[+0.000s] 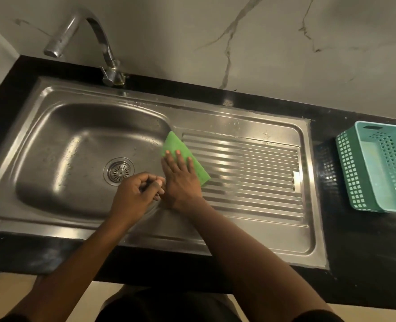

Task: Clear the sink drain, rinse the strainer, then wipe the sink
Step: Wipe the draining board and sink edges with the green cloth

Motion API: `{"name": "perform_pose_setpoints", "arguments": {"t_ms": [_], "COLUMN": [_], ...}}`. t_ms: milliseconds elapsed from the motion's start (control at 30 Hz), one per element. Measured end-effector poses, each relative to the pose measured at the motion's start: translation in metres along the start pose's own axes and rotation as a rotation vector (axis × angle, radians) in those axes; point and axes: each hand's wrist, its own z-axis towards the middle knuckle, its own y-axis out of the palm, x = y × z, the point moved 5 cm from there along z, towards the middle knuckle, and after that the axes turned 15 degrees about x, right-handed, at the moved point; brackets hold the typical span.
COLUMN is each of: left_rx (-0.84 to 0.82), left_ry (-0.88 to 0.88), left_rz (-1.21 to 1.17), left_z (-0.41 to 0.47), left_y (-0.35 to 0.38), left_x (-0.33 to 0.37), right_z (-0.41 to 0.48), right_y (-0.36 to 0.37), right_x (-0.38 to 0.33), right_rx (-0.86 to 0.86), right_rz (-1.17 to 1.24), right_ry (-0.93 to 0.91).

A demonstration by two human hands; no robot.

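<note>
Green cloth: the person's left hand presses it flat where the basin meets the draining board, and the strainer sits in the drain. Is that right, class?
No: in the head view the right hand presses the green cloth flat where basin meets draining board; the left hand is curled beside it. The strainer sits in the drain.

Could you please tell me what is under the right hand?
A green cloth lies flat under the right hand, pressed by straight fingers on the sink between basin and drainboard. The steel beneath it is covered.
</note>
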Motion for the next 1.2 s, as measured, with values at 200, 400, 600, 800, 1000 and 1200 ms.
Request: {"name": "perform_pose_setpoints", "arguments": {"t_ms": [200,400,600,800,1000,1200], "left_rx": [0.007,0.0,0.007,-0.012,-0.017,0.012], "left_ry": [-0.026,-0.06,-0.069,-0.069,-0.068,-0.084], "left_rz": [-0.009,-0.034,-0.045,-0.042,-0.026,-0.007], "left_z": [0.002,0.003,0.008,0.019,0.026,0.026], "left_y": [0.006,0.008,0.0,-0.008,-0.009,-0.004], "left_x": [-0.004,-0.011,-0.015,-0.022,-0.02,-0.018], "right_z": [-0.029,-0.068,-0.063,-0.021,0.042,0.061], "right_y": [-0.014,-0.03,-0.056,-0.045,-0.015,-0.013], "right_x": [0.07,0.199,0.294,0.237,0.099,0.07], "right_rx": [0.197,0.181,0.192,0.249,0.224,0.11], "right_rz": [0.011,-0.07,0.014,0.068,0.135,0.143], "right_ry": [0.01,0.374,0.823,0.874,0.533,0.222]}}
